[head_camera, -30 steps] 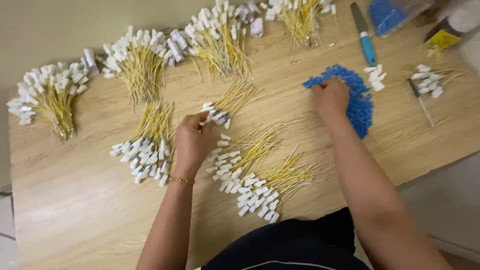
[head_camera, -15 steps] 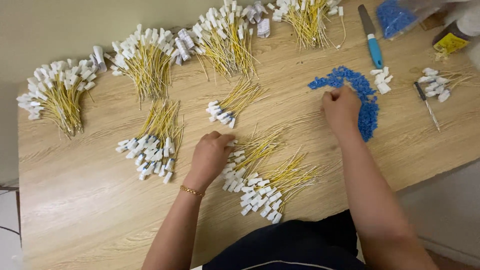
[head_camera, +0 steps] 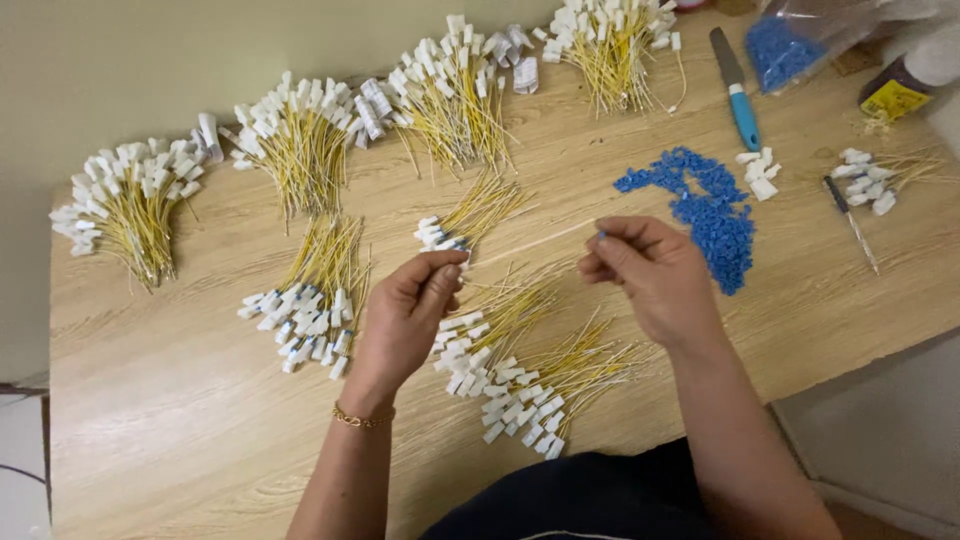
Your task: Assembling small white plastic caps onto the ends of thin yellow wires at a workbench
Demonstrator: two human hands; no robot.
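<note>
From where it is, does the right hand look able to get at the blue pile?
Probably yes. The right hand sits just left of the pile of blue pieces with bare table between, though its fingertips already pinch one end of a yellow wire.

I'm looking down on a light wooden table point(head_camera: 180, 440) w/ long grain lines running left to right; it fills most of the view. Behind its far edge there's a plain pale greenish-beige wall point(head_camera: 150, 60), no window or pics on it. Down the left side, a strip of whitish floor point(head_camera: 20, 470) shows, w/ a thin dark cable on it. Bottom right, past the table's near edge, more light grey floor point(head_camera: 890, 430). Light is soft & even, no hard shadows; can't tell the source.
</note>
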